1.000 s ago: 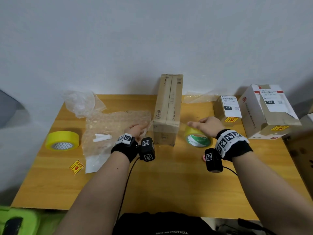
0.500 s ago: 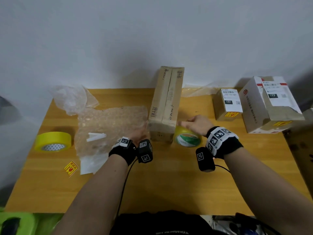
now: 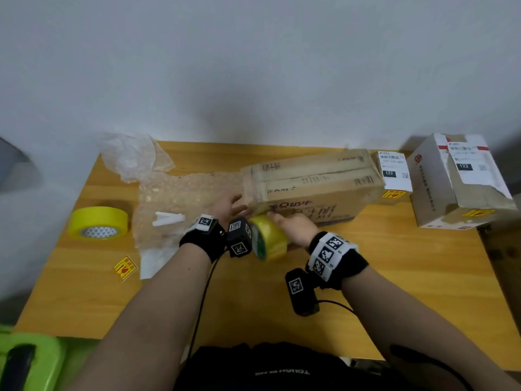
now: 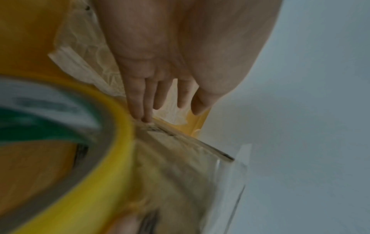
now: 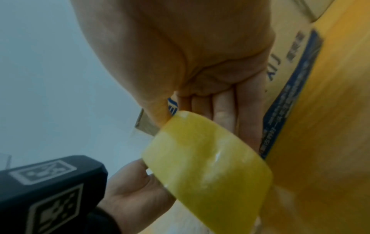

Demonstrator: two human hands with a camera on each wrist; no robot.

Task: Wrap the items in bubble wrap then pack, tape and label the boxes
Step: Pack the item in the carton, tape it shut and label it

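A long cardboard box (image 3: 315,184) lies crosswise on the wooden table (image 3: 394,277), its left end near my hands. My left hand (image 3: 229,206) reaches to that end with straight fingers (image 4: 146,101); their tips touch the box edge (image 4: 170,166). My right hand (image 3: 293,225) grips a yellow tape roll (image 3: 270,241), held on edge against the box's near side. In the right wrist view the thumb and fingers (image 5: 222,114) clasp the roll (image 5: 206,158) in front of the printed box side (image 5: 288,66). The roll (image 4: 112,158) fills the lower left of the left wrist view.
A bubble wrap sheet (image 3: 180,198) with white pieces (image 3: 167,218) lies left of the box, crumpled plastic (image 3: 132,156) behind it. A second yellow tape roll (image 3: 98,222) and a yellow sticker (image 3: 125,268) sit at the left. Two labelled boxes (image 3: 393,176) (image 3: 456,182) stand at the right.
The long box has swung from pointing away from me to lying crosswise, extending right. My right hand has lifted the tape roll off the table onto its edge and brought it left.
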